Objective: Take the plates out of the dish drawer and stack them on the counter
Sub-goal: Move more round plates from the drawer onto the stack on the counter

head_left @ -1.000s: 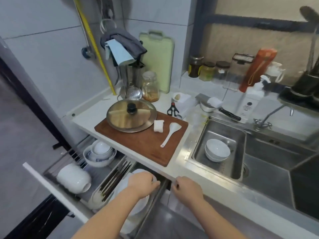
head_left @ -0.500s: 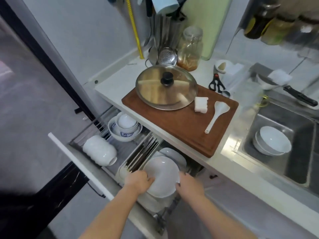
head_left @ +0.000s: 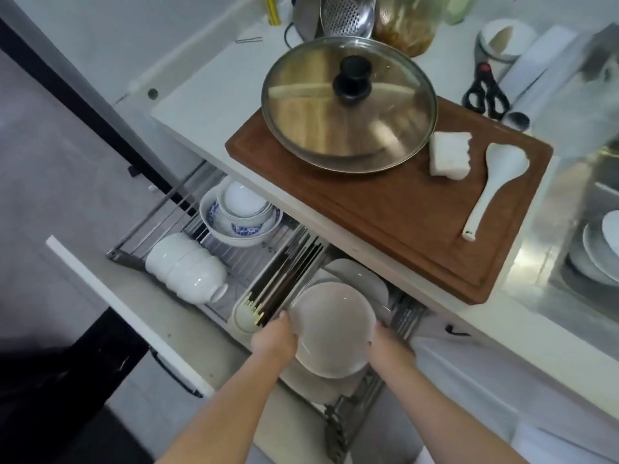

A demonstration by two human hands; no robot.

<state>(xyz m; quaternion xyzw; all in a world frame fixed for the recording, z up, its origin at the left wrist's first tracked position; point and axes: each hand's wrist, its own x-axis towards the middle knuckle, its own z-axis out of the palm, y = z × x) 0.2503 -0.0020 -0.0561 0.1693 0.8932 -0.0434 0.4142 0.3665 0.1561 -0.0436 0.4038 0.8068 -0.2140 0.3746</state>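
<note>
Over the open dish drawer (head_left: 140,316), below the counter (head_left: 207,82) and its wooden board (head_left: 402,216), my left hand (head_left: 274,339) and right hand (head_left: 390,349) grasp opposite edges of a white plate (head_left: 331,329) above the rack's remaining plates (head_left: 361,279).

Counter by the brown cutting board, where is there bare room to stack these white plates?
Bare white counter lies left of the brown wooden cutting board, back to the wall. The board's front half, before the steel-rimmed glass pot lid and beside the white rice paddle, is also bare. Behind the lid it is crowded.
</note>
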